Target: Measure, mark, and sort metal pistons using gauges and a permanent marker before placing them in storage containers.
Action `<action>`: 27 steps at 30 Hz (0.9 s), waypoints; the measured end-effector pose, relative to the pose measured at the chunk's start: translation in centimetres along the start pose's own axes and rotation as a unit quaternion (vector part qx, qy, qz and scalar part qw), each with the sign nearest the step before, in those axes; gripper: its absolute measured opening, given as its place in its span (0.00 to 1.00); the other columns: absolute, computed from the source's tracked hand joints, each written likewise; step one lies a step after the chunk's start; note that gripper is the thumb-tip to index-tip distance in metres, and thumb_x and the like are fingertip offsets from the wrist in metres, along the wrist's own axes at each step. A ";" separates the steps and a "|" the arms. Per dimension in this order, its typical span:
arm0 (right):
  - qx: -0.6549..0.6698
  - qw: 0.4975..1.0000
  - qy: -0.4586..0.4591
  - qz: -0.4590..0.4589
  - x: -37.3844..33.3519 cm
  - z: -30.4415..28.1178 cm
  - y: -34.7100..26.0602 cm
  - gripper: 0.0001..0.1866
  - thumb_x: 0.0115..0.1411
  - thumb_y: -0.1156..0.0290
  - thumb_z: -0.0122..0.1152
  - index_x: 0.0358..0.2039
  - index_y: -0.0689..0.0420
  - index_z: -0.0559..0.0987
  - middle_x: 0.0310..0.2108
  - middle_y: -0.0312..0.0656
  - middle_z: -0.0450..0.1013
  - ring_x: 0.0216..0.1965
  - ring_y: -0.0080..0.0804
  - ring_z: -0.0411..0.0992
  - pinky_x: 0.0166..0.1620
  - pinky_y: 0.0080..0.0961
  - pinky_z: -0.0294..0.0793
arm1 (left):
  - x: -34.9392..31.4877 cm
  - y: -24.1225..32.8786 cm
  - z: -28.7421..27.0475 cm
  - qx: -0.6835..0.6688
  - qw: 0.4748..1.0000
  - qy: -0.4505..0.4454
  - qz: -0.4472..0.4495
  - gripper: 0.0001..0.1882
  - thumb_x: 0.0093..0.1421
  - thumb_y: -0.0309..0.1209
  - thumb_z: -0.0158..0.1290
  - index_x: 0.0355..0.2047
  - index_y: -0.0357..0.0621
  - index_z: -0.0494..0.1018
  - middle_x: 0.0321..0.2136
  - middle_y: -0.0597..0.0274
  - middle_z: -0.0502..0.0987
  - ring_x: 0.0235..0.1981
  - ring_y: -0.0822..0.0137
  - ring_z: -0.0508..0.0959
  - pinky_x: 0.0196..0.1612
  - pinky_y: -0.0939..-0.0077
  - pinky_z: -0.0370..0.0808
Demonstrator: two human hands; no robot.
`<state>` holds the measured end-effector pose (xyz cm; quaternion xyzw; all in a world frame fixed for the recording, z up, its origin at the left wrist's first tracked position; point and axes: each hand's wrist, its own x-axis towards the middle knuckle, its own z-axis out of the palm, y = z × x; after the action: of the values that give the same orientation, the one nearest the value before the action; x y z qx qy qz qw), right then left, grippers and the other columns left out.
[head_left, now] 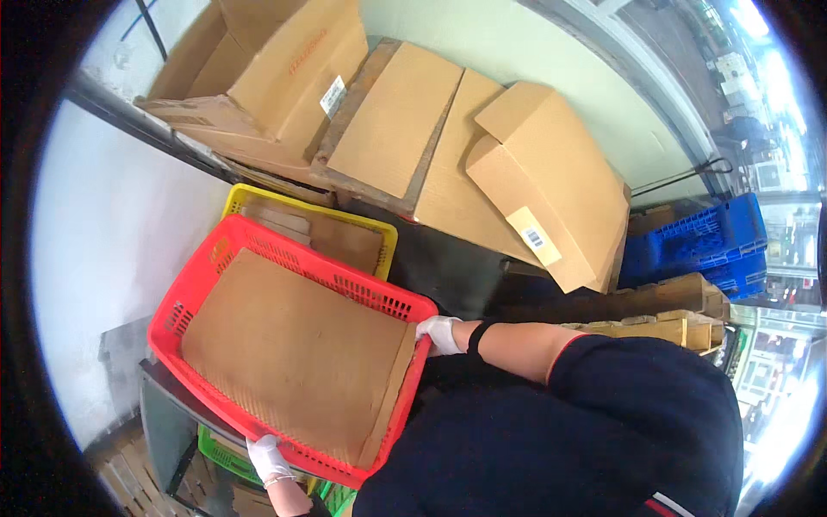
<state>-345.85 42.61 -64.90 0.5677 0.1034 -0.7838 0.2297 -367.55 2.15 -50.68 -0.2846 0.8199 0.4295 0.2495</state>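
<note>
A red plastic basket (419, 345) with slotted walls is held tilted in front of me. A flat sheet of brown cardboard (293, 345) lines its bottom. My right hand (441, 335), in a white glove with a black band at the wrist, grips the rim at the basket's right end. My left hand (270, 458), also white-gloved, is closed on the rim of the near long side. The fingers of both hands are partly hidden by the basket's edge. Just behind it sits a yellow basket (389, 250) with cardboard pieces inside, partly covered by the red one.
Behind stand a large open carton (297, 77), flat cardboard (396, 121) and a folded carton (551, 181) with a label. Blue crates (698, 246) and wooden pallets (663, 319) are at the right. A green basket (228, 455) shows below the red one, beside a white wall (112, 250).
</note>
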 end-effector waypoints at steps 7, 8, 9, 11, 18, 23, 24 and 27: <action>-0.129 0.974 -0.102 -0.154 -7.8 0.8 2.1 0.21 0.53 0.79 0.56 0.50 0.60 0.73 0.42 0.47 0.76 0.43 0.42 0.77 0.48 0.44 0.77 | -12.9 0.4 -3.4 -0.137 0.981 0.034 0.130 0.34 0.44 0.15 0.47 0.57 0.39 0.64 0.42 0.58 0.72 0.39 0.61 0.75 0.44 0.66 0.75; -0.120 0.972 -0.109 -0.170 -9.3 1.5 2.2 0.21 0.53 0.80 0.57 0.50 0.60 0.73 0.42 0.47 0.77 0.43 0.42 0.77 0.48 0.44 0.77 | -14.5 0.8 -3.9 -0.145 0.978 0.041 0.143 0.34 0.44 0.15 0.47 0.57 0.39 0.64 0.42 0.58 0.72 0.39 0.61 0.75 0.44 0.66 0.75; -0.109 0.969 -0.116 -0.187 -10.7 2.1 2.4 0.22 0.53 0.80 0.57 0.51 0.59 0.73 0.41 0.47 0.77 0.42 0.43 0.77 0.48 0.44 0.77 | -15.8 1.3 -4.3 -0.167 0.968 0.042 0.182 0.34 0.45 0.16 0.47 0.58 0.38 0.63 0.45 0.57 0.72 0.41 0.61 0.75 0.47 0.67 0.74; -0.059 0.952 -0.194 -0.229 -13.3 3.1 1.7 0.15 0.55 0.78 0.57 0.45 0.62 0.76 0.39 0.48 0.78 0.40 0.44 0.78 0.48 0.44 0.77 | -18.7 2.9 -4.2 -0.195 0.951 0.047 0.233 0.34 0.46 0.16 0.47 0.58 0.37 0.63 0.48 0.55 0.72 0.44 0.61 0.74 0.50 0.68 0.72; -0.039 0.880 -0.242 -0.407 -21.2 6.8 -8.7 0.14 0.57 0.76 0.55 0.44 0.64 0.74 0.37 0.49 0.76 0.40 0.46 0.76 0.47 0.45 0.77 | -22.0 13.3 0.1 -0.216 0.884 0.032 0.413 0.29 0.55 0.21 0.52 0.59 0.34 0.61 0.51 0.53 0.70 0.49 0.62 0.72 0.55 0.68 0.69; 0.018 0.814 -0.173 -0.555 -25.1 10.8 -20.8 0.18 0.58 0.68 0.57 0.48 0.61 0.71 0.39 0.46 0.75 0.41 0.43 0.75 0.45 0.40 0.77 | -20.6 25.3 10.7 -0.171 0.866 -0.008 0.470 0.24 0.59 0.27 0.54 0.55 0.35 0.62 0.45 0.52 0.74 0.45 0.60 0.75 0.49 0.67 0.72; 0.011 0.785 -0.096 -0.612 -25.3 11.9 -22.0 0.20 0.58 0.66 0.58 0.50 0.59 0.71 0.39 0.44 0.75 0.42 0.41 0.75 0.44 0.38 0.76 | -19.7 26.7 13.1 -0.138 0.858 0.020 0.495 0.26 0.60 0.26 0.54 0.57 0.34 0.61 0.46 0.50 0.74 0.44 0.58 0.75 0.50 0.66 0.72; -0.140 0.855 -0.005 -0.500 -20.4 11.0 -24.0 0.21 0.57 0.63 0.59 0.50 0.55 0.70 0.39 0.43 0.74 0.43 0.38 0.74 0.41 0.38 0.76 | -19.4 30.0 21.3 -0.092 0.855 0.051 0.509 0.31 0.60 0.25 0.52 0.62 0.34 0.56 0.48 0.41 0.74 0.47 0.52 0.76 0.52 0.63 0.71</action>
<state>-361.50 63.82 -44.49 0.3971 0.4808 -0.7733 -0.1150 -370.59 39.10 -31.91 0.1291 0.8183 0.5554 -0.0730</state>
